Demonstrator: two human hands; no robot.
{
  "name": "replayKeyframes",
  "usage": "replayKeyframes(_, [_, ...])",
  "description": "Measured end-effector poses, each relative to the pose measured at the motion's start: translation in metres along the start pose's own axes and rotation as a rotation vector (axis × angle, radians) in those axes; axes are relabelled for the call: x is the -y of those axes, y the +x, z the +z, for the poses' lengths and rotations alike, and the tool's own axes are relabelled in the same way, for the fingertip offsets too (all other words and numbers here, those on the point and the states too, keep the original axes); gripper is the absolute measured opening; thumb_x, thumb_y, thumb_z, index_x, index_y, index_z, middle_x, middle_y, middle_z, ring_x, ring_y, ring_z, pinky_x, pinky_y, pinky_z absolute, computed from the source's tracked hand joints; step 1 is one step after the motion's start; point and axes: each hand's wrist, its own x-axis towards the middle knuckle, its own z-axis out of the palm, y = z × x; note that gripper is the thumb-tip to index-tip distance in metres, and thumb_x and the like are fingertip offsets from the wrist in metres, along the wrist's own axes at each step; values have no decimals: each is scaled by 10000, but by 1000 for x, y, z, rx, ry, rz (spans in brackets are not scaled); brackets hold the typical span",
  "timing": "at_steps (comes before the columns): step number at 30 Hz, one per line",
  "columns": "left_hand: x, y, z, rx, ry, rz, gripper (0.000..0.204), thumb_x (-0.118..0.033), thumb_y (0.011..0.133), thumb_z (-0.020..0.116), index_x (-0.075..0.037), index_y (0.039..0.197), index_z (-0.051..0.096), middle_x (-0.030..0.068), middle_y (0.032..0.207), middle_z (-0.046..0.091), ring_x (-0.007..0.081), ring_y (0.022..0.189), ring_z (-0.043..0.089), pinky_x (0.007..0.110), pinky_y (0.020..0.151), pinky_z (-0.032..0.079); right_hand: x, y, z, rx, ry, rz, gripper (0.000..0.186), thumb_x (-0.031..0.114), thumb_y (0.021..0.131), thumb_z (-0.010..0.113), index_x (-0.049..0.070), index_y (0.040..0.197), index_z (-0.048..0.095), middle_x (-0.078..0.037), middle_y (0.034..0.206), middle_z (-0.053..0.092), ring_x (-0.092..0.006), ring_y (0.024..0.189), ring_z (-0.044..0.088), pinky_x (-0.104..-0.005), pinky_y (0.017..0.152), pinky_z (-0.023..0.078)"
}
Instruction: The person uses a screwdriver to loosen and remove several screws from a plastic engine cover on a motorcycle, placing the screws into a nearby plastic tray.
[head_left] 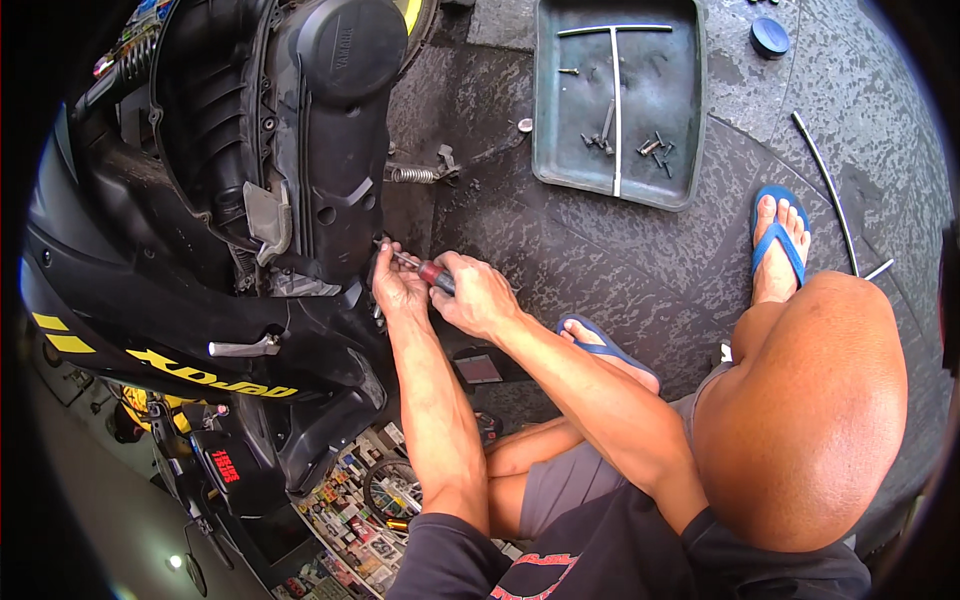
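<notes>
My right hand point(480, 298) is closed around the red and black handle of a screwdriver point(436, 276). My left hand point(398, 285) has its fingers curled at the screwdriver's metal shaft, against the lower end of the black engine casing point(340, 160) of a scooter lying across the left of the view. The screwdriver's tip is hard to make out among my fingers and the casing. The scooter's black body panel point(150, 300) with yellow markings is left of my hands, and a silver lever point(243, 346) sticks out from it.
A grey tray point(690, 120) holding bolts and a long pale T-shaped piece sits at the upper right. A thin rod point(830, 180), a blue round lid point(768, 36) and a spring part point(414, 175) lie on the dark floor point(640, 260). My bent knee and sandalled feet occupy the right.
</notes>
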Motion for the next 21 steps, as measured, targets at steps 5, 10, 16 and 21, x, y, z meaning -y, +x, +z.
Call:
replayKeyframes(5, [-7, 11, 3, 21, 9, -10, 161, -112, 902, 709, -51, 1044, 663, 41, 844, 658, 150, 714, 602, 300, 636, 512, 7, 6, 6, -21, 3, 17, 392, 200, 823, 692, 14, 1158, 610, -238, 1105, 660, -443, 1017, 639, -501, 874, 518])
replayKeyframes(10, [-8, 19, 7, -4, 10, -30, 153, -112, 913, 697, -44, 1045, 659, 44, 838, 654, 151, 710, 597, 298, 632, 508, 5, 9, 12, -45, 2, -12, 385, 191, 835, 681, 21, 1169, 596, -238, 1102, 647, -445, 1002, 641, -505, 859, 526])
replayKeyframes(16, [-10, 25, 4, -10, 17, -15, 172, -129, 914, 706, -32, 1051, 670, 31, 831, 631, 141, 725, 574, 299, 638, 487, 4, 12, 23, -75, -10, -49, 357, 195, 851, 667, 32, 1154, 572, -229, 1083, 632, -444, 980, 645, -514, 834, 534])
replayKeyframes(21, [-11, 23, 2, 18, 21, -20, 176, -154, 933, 688, -27, 1053, 666, 42, 838, 638, 144, 712, 571, 294, 633, 485, 2, 11, 32, -90, 55, -30, 355, 208, 872, 655, 15, 1157, 569, -239, 1098, 635, -451, 984, 644, -524, 834, 531])
